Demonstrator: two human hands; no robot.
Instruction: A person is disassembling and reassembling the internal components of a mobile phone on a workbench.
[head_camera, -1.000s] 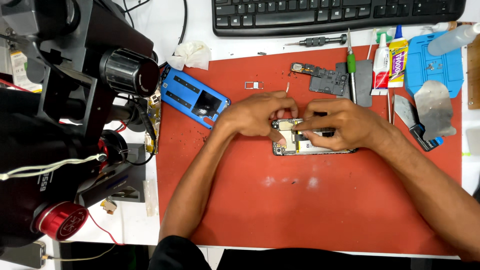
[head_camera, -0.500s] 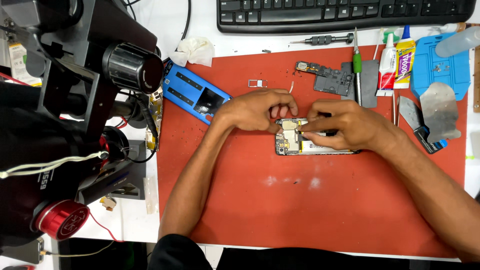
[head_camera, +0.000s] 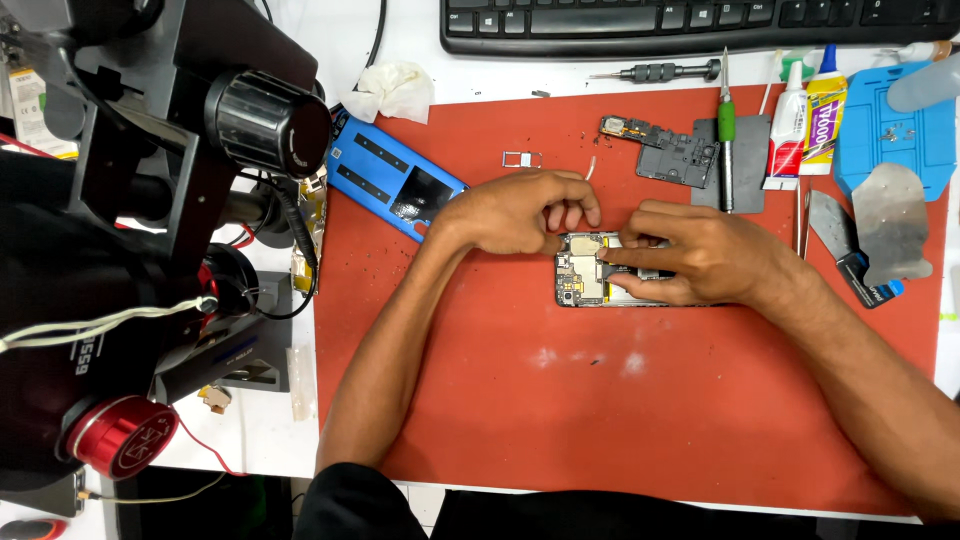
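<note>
An opened phone (head_camera: 583, 275) lies face down on the red work mat (head_camera: 520, 400), its circuit board and gold shields showing at the left end. My left hand (head_camera: 515, 212) rests curled at the phone's top left corner, fingertips touching its upper edge. My right hand (head_camera: 695, 255) lies flat over the phone's right half, fingers pressing on the board near the middle. Whether either hand pinches a small part is hidden by the fingers.
A blue phone back cover (head_camera: 395, 185) lies left of my hands. A dark inner frame (head_camera: 665, 150), a green-handled tool (head_camera: 727, 130), glue tubes (head_camera: 805, 115), a blue holder (head_camera: 890, 125) and metal pry blades (head_camera: 885, 230) lie on the right. A microscope (head_camera: 130, 230) stands left; a keyboard (head_camera: 700, 20) lies behind.
The view has shifted slightly. Both hands stay on the phone; my right hand's fingers have spread flatter across the board, and my left hand's fingers have curled at the corner.
</note>
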